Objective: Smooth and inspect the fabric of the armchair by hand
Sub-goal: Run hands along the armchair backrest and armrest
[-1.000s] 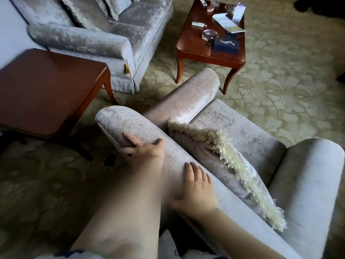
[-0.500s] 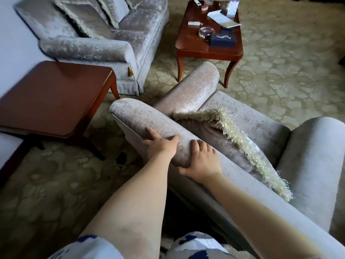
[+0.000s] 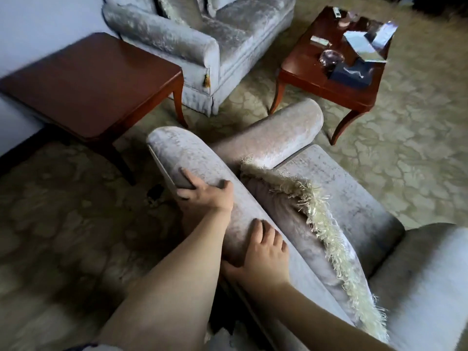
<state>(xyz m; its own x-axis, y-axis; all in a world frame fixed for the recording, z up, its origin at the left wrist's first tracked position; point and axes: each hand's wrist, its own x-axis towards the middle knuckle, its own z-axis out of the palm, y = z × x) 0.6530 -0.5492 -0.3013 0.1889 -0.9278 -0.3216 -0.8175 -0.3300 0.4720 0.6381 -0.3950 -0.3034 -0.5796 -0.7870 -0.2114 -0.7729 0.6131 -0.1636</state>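
Observation:
I look down from behind at the grey velvet armchair (image 3: 342, 188). Its rolled back top runs diagonally from upper left to lower right. My left hand (image 3: 205, 196) lies flat on the outer side of that roll, fingers spread, thumb over the top. My right hand (image 3: 263, 252) rests palm-down on the crest of the roll, nearer to me, its thumb wrapped over the rear edge. A cushion with a pale fringe (image 3: 321, 224) leans against the inside of the back. Neither hand holds anything.
A dark wooden side table (image 3: 83, 79) stands to the left. A matching grey sofa (image 3: 202, 36) is beyond it. A wooden coffee table (image 3: 311, 72) at upper right carries papers, a glass ashtray and a dark box. Patterned carpet covers the floor.
My right hand has slid back along the roll toward me, away from the left hand. The left hand stays near the roll's outer side. The view has shifted.

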